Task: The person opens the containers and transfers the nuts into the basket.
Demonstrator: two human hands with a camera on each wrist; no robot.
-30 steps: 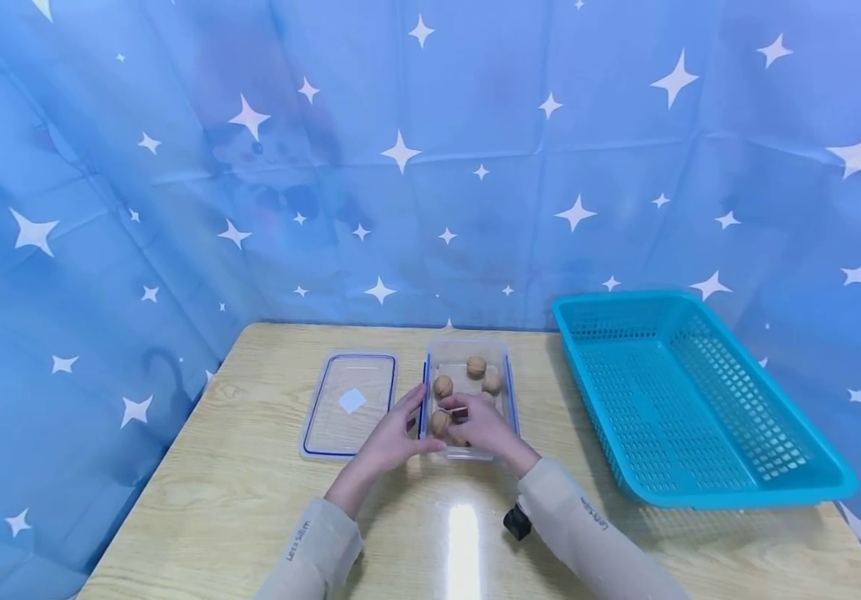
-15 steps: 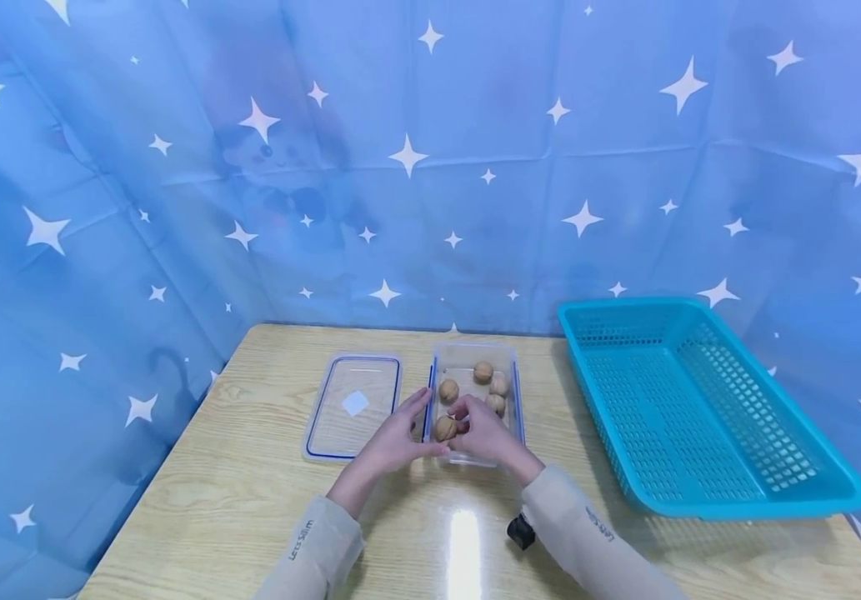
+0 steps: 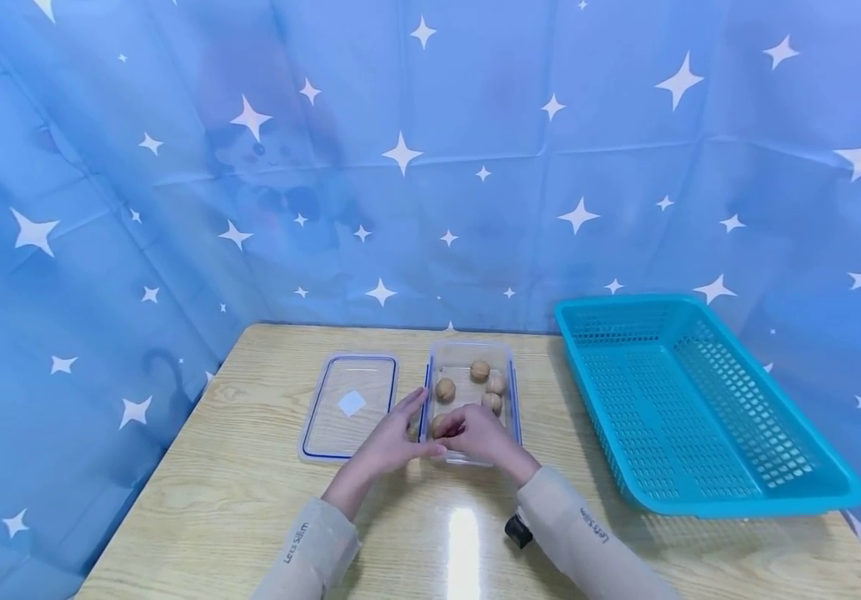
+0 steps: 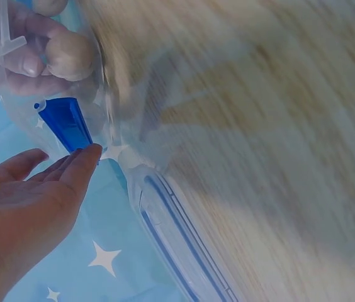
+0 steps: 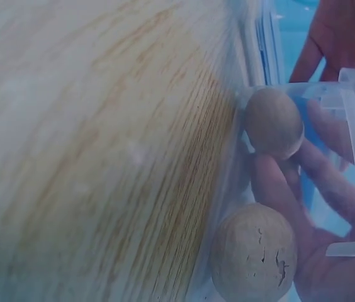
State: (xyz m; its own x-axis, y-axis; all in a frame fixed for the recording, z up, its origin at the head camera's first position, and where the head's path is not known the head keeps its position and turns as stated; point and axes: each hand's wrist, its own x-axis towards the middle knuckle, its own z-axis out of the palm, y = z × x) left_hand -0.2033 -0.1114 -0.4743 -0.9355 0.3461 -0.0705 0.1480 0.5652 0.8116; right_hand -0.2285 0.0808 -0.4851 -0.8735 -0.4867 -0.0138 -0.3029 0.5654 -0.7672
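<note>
A clear plastic box (image 3: 515, 408) with blue edges holds several walnuts (image 3: 479, 371). My left hand (image 3: 388, 442) is at the box's left side, thumb and fingers spread; in the left wrist view its straight fingertips touch the blue latch (image 4: 67, 123). Inside the near end of the box, my right hand (image 3: 484, 435) pinches a walnut (image 3: 438, 425) by the left wall, its fingers partly covering it. Through the clear wall, the right wrist view shows that walnut (image 5: 272, 123) at the fingertips and another, cracked walnut (image 5: 253, 255) beside the hand.
The box's clear lid (image 3: 336, 379), with a blue seal and a pale label, lies flat left of the box. A large turquoise basket (image 3: 628, 467) stands on the right of the wooden table (image 3: 212, 467). A blue starry curtain (image 3: 325, 183) hangs behind.
The fingers of my right hand have moved left and closed around the near-left walnut. My left hand stays at the box's side. The head view has shifted slightly.
</note>
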